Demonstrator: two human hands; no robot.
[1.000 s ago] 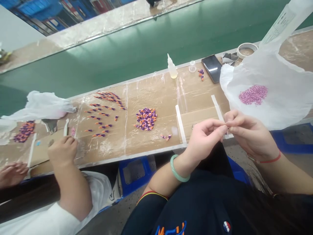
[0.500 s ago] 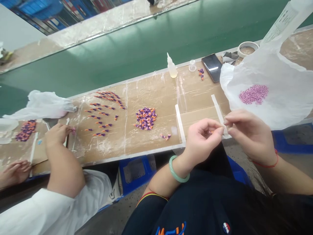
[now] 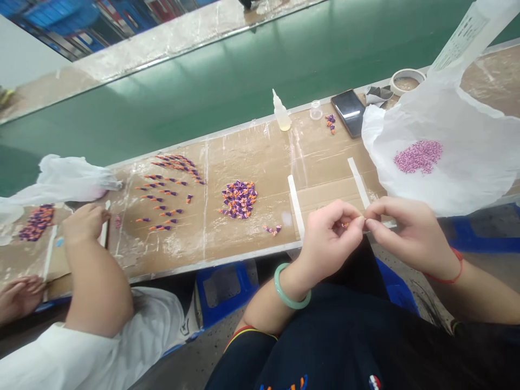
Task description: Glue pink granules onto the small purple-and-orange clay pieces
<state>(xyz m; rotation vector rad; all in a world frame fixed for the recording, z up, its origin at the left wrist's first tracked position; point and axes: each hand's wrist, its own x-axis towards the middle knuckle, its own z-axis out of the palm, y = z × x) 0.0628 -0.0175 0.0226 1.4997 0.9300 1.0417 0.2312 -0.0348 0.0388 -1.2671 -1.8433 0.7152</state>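
My left hand [image 3: 331, 235] and my right hand [image 3: 402, 233] meet fingertip to fingertip just in front of the table's near edge. Both are pinched closed. A small orange piece [image 3: 345, 224] shows inside the curled left fingers. What the right fingertips pinch is too small to name. A white strip [image 3: 359, 182] lies on the cardboard just beyond them, a second strip [image 3: 296, 206] to its left. A heap of purple and orange pieces [image 3: 239, 199] sits mid-table.
A white plastic sheet [image 3: 455, 157] with pink beads [image 3: 418, 156] lies at right. A glue bottle [image 3: 281, 112], small cup [image 3: 315, 110], phone [image 3: 348, 112] and tape roll [image 3: 406, 81] stand at the back. A co-worker's hand [image 3: 83, 225] works at left beside rows of assembled pieces [image 3: 168, 187].
My two hands have drawn closer and dropped slightly toward me, fingertips now touching. The co-worker's hand shifted left along the table.
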